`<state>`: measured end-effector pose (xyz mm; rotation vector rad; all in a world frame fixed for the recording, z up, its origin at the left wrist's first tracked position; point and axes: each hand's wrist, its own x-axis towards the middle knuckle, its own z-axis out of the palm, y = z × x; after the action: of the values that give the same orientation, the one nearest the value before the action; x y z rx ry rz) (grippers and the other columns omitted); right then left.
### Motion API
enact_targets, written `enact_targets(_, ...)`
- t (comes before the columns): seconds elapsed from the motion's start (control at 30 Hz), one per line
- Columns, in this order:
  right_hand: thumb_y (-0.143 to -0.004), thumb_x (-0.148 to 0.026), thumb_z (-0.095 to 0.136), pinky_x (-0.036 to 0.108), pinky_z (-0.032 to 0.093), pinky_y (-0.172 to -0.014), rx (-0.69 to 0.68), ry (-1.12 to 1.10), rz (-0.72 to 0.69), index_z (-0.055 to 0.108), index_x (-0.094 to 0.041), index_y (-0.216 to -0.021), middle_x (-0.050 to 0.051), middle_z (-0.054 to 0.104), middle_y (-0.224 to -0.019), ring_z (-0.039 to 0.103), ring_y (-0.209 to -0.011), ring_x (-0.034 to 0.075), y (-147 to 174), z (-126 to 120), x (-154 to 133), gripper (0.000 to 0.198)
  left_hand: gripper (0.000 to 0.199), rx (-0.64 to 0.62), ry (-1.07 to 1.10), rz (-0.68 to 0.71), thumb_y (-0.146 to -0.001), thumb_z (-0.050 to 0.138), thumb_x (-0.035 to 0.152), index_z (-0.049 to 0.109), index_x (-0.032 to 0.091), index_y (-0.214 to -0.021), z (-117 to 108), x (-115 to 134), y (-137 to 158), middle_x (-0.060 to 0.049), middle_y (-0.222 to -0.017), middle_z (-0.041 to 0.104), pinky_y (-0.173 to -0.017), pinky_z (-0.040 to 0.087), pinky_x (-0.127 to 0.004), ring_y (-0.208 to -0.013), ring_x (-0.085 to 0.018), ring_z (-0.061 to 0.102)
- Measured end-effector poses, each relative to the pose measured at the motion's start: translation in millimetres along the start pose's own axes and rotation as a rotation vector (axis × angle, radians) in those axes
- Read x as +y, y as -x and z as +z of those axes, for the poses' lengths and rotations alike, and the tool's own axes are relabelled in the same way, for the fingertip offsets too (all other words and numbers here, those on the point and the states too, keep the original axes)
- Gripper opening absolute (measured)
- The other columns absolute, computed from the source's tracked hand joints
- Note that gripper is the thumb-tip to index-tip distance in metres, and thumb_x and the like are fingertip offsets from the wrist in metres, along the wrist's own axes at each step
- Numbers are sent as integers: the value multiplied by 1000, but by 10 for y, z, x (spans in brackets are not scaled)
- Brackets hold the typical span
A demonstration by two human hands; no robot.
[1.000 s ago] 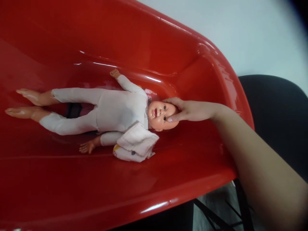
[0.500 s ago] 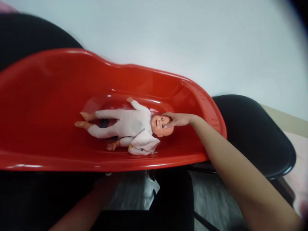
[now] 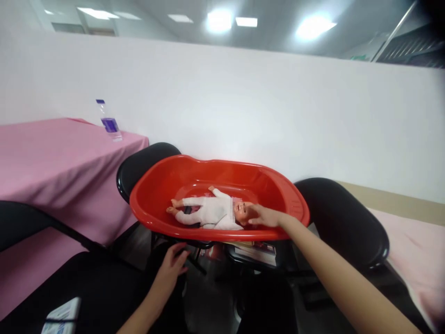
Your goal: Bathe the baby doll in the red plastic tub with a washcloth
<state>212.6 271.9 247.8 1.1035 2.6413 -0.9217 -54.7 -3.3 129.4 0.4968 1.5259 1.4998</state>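
Note:
A baby doll (image 3: 215,209) in a white outfit lies on its back in a red baby bathtub (image 3: 299,208), its legs toward the left. My right hand (image 3: 266,217) reaches over the tub's right side, with its fingers stretched apart at the top of the doll's head. Whether the fingertips press on the head is hard to see. A white cloth (image 3: 227,223) lies by the doll's near side, partly behind the tub rim. Below the front rim, my left hand (image 3: 173,264) hangs with loosely bent fingers, apart and holding nothing.
Black chairs (image 3: 342,222) stand around the tub. On the left, a pink-covered table (image 3: 45,153) carries a water bottle (image 3: 110,124). Books (image 3: 257,253) lie under the tub. A white packet (image 3: 62,315) is at the lower left. A white wall (image 3: 243,102) rises behind.
The view has tilted up and drawn back, bringing the table, bottle and wall into sight. My left hand has come into view. My right hand remains at the doll's head.

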Motion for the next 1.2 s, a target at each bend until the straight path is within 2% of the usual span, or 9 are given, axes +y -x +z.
enact_targets(0.17, -90, -59, 33, 38, 46, -87, 112, 99, 66, 67, -23, -110, 11, 70, -111, 64, -100, 27, 626, 255, -251, 54, 43, 77, 136, 1, -87, 61, 47, 44, 34, -124, 91, 250, -284, -4, -144, 42, -72, 60, -41, -128, -27, 48)
enact_targets(0.27, -89, -53, 40, 38, 43, -85, 260, 302, 20, 65, -22, -109, 11, 70, -105, 63, -98, 28, 794, 440, -316, 45, 57, 97, 145, 7, -83, 68, 44, 35, 30, -127, 197, 321, -311, -9, -147, 35, -76, 60, -44, -125, -28, 50)
enact_targets(0.33, -87, -42, 48, 39, 41, -87, 340, 421, -7, 61, -20, -113, 11, 69, -106, 61, -100, 28, 825, 551, -325, 37, 61, 111, 162, 38, -80, 72, 37, 35, 28, -127, 243, 363, -307, -12, -147, 34, -77, 60, -45, -121, -29, 53)
enact_targets(0.47, -87, -22, 43, 38, 40, -86, 416, 520, 5, 58, -18, -112, 12, 67, -106, 60, -100, 27, 817, 661, -333, 29, 40, 90, 255, 86, -81, 69, 19, 47, 23, -115, 289, 472, -339, -8, -126, 55, -76, 60, -47, -100, -23, 63)
enact_targets(0.8, -85, -21, 46, 36, 37, -88, 427, 515, 32, 57, -18, -112, 12, 67, -109, 60, -101, 25, 779, 653, -527, 29, 29, 39, 270, 79, -81, 69, 16, 53, 19, -104, 180, 742, -669, -5, -108, 61, -74, 60, -45, -78, -18, 66)
enact_targets(0.9, -83, -21, 50, 36, 37, -88, 457, 487, 40, 57, -18, -111, 11, 68, -108, 61, -101, 25, 778, 723, -583, 29, 24, 41, 183, 92, -83, 68, 30, 51, 19, -95, 66, 502, -743, -6, -110, 58, -75, 59, -46, -93, -22, 63)
enact_targets(1.03, -82, -22, 52, 35, 37, -88, 485, 424, 58, 59, -20, -112, 9, 69, -106, 61, -100, 25, 799, 793, -626, 31, 19, 55, -225, 276, -82, 64, 29, 55, 17, -95, 56, -203, -720, -10, -109, 60, -90, 53, -45, -101, -26, 62)
enact_targets(1.1, -80, -22, 54, 34, 38, -87, 506, 386, 70, 61, -21, -111, 7, 69, -105, 61, -100, 24, 797, 815, -617, 31, 26, -106, -535, 431, -80, 59, 20, 62, 19, -106, 181, -558, -677, -8, -116, 63, -104, 43, -40, -110, -24, 60)
enact_targets(1.2, -79, -21, 56, 32, 38, -86, 543, 351, 69, 63, -24, -113, 5, 69, -104, 61, -99, 23, 768, 841, -561, 34, 55, -414, -926, 609, -79, 46, 12, 55, 21, -132, 491, -905, -671, -4, -144, 47, -114, 31, -33, -132, -18, 43)
